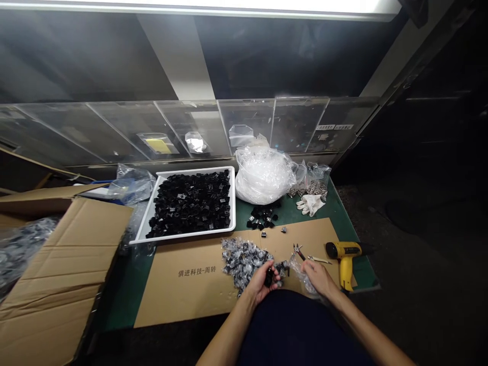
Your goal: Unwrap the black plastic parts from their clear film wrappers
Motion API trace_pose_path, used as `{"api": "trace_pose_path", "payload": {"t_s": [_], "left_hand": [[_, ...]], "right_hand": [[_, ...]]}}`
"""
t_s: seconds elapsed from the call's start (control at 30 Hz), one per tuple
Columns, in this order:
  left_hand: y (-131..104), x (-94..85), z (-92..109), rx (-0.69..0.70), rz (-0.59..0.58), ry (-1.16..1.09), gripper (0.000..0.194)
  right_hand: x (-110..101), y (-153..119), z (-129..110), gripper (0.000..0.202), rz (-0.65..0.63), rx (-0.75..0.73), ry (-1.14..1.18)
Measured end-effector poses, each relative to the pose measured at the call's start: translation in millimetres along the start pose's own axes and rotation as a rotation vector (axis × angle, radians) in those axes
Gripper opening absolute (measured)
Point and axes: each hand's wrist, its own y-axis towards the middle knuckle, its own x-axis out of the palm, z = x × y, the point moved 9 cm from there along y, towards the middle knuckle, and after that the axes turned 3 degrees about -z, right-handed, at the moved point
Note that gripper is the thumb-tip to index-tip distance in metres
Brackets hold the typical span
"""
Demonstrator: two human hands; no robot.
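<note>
My left hand (pixel 261 282) is closed around a small black part (pixel 269 277), low over the cardboard sheet (pixel 171 292). Beside it lies a pile of small parts in clear wrap (pixel 244 262), with a few more wrapped parts just right of the fingers. My right hand (pixel 319 277) has its fingers closed at the handle end of a pair of pliers (pixel 299 251), whose jaws point away from me. Under and beside that hand is crumpled clear plastic film (pixel 305 279). A thin pale-handled tool (pixel 319 260) lies just beyond the right hand.
A yellow heat gun (pixel 346 259) lies at the right table edge. Behind are a white tray (pixel 233 198) of black parts, loose black parts (pixel 263 216), a large plastic bag (pixel 265 175), bagged metal pieces (pixel 316 188) and a white glove (pixel 310 205). An open carton (pixel 64 254) stands left.
</note>
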Motion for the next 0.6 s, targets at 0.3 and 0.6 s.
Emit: {"api": "trace_pose_path", "payload": {"t_s": [0.3,0.6], "left_hand": [[-6,-30.4,-10,-0.001,0.146,0.078,0.033],[-25,-37.2,-12,0.082,0.177,0.242,0.037]], "right_hand": [[66,52,73,0.014,-0.115,0.124,-0.42],[96,71,62,0.031,-0.23,-0.045,-0.418]]}}
